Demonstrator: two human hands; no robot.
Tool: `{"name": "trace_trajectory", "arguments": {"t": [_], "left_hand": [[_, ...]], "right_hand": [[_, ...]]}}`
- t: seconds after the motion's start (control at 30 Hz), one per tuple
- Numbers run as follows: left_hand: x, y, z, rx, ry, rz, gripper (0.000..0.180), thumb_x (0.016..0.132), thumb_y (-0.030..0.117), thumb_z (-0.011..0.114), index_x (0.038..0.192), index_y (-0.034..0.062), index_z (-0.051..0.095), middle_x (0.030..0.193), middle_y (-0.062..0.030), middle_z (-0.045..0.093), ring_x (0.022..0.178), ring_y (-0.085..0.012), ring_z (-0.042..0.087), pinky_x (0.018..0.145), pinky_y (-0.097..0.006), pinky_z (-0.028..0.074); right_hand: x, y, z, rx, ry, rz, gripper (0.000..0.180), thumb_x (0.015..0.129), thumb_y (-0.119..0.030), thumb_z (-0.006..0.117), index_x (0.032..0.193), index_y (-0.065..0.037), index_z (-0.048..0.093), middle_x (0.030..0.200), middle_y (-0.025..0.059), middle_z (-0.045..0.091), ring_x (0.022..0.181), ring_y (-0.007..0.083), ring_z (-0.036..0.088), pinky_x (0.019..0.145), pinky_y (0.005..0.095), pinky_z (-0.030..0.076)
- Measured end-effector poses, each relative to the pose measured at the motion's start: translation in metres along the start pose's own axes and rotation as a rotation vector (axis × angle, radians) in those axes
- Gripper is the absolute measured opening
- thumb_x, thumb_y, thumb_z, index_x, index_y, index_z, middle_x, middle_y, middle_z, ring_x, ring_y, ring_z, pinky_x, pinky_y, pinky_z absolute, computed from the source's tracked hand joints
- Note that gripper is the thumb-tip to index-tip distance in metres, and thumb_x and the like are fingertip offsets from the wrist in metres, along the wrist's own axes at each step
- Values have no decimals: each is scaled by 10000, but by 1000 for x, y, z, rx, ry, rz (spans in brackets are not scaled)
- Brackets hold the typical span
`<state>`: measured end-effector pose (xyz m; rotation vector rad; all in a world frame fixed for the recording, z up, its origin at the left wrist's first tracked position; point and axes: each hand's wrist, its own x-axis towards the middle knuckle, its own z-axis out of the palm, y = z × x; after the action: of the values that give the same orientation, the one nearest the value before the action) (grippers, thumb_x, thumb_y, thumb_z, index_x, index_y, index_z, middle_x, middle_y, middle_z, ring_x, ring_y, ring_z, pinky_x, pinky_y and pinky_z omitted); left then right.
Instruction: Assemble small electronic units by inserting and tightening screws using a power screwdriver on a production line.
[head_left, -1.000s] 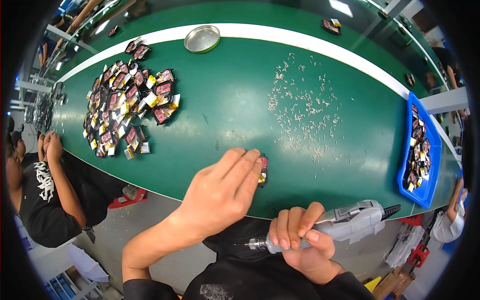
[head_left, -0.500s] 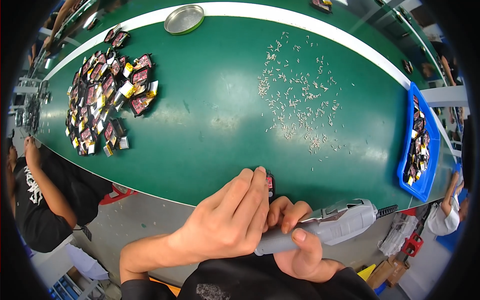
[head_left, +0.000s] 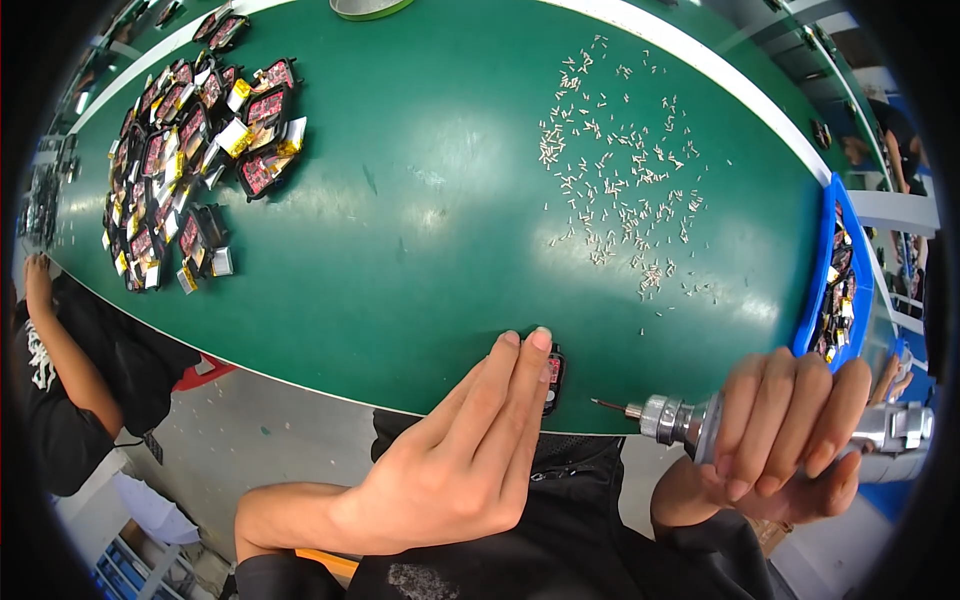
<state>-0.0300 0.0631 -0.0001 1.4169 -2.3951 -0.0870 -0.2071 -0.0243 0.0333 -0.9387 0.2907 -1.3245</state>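
Observation:
My left hand [head_left: 462, 440] rests near the table's front edge with its fingers long and close together. They press along the left side of a small black case [head_left: 553, 380] with a red circuit board in it; part of the case and my thumb are hidden. To the right, my right hand [head_left: 785, 425] is wrapped round an electric screwdriver [head_left: 685, 422]. Its thin bit points left, a short way from the case and apart from it.
Many similar black cases with silver and yellow parts [head_left: 190, 150] lie heaped at the left. Small screws [head_left: 625, 190] are scattered at right centre. A blue tray [head_left: 808, 325] of cases stands far right, a round metal dish [head_left: 372, 8] at the back. Another person [head_left: 75, 380] sits at left.
My right hand has moved right and closed round the screwdriver, and the bit now shows. My left hand stays at the case. The whole view has shifted a little.

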Motion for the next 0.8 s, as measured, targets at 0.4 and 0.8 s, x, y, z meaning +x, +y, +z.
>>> {"name": "trace_trajectory", "arguments": {"t": [0.4,0.8], "left_hand": [[0,0,5,14,69,-24,201,682,-32,649,864,-115,671,1022,-222,662,934,-302,646,753,-296,560],[-1,-3,9,-30,126,-20,184,687,-25,630,840,-122,660,1009,-222,666,926,-312,650,758,-304,567]], "right_hand": [[10,16,-7,-68,-39,160,203,877,-215,544,786,-95,409,528,8,459,422,101,491,460,237,461],[23,17,0,-153,-133,256,209,866,-208,535,766,-84,400,511,18,462,399,115,489,445,246,476]]}}
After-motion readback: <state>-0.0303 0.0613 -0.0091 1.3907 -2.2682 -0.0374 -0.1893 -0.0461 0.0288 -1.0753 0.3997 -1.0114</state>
